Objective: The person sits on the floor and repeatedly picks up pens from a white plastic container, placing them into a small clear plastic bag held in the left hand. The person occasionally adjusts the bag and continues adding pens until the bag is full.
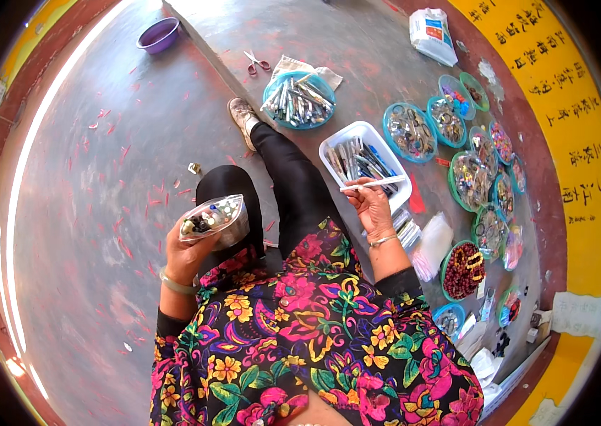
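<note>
My left hand (188, 250) is closed around a clear plastic bag (238, 228) above my left thigh. The bag's mouth faces up, and the round ends of several pens (209, 215) show inside it. Over the near edge of a white plastic basket (406, 193), my right hand (373, 207) pinches a slim white pen (388, 181), which lies roughly level. Several pens (356, 157) in grey, blue and black fill that basket.
Beyond my right foot, a round blue basket (266, 97) holds more pens. Scissors (255, 65) lie near it. Several round baskets of small goods, one with dark red beads (462, 271), stand at the right. A purple basin (158, 37) sits far left.
</note>
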### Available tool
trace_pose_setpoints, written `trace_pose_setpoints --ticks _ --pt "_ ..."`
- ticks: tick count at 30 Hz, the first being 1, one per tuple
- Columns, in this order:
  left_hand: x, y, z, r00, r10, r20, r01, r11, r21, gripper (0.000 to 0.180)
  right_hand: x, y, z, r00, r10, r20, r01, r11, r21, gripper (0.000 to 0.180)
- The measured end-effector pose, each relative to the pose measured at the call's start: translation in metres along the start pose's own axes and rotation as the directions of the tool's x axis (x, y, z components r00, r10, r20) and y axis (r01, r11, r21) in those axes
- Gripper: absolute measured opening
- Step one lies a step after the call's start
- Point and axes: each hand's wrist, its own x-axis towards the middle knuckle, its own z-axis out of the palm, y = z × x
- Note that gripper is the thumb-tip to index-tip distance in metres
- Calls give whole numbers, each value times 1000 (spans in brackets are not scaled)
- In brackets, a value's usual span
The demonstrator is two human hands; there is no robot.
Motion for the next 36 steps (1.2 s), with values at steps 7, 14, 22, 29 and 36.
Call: trace_pose_setpoints --ticks 7,14,22,29,36 --pt "-4 5 0 999 -9 34 11 996 -86 35 -14 -17 54 969 -10 245 46 989 -141 31" --pt "-2 10 -5 997 9 83 3 989 -150 42 -23 -22 72 982 -98 162 178 773 -609 27" --pt "-7 8 -18 996 12 92 2 988 -155 40 -30 -42 100 971 -104 214 212 790 -576 26" --pt "-14 8 -27 992 46 116 -28 988 -151 40 -47 -57 172 911 -12 413 186 904 -385 28" --pt "-14 16 -24 988 38 147 -1 970 -243 39 -63 -59 238 717 -250 651 516 818 -254 36"
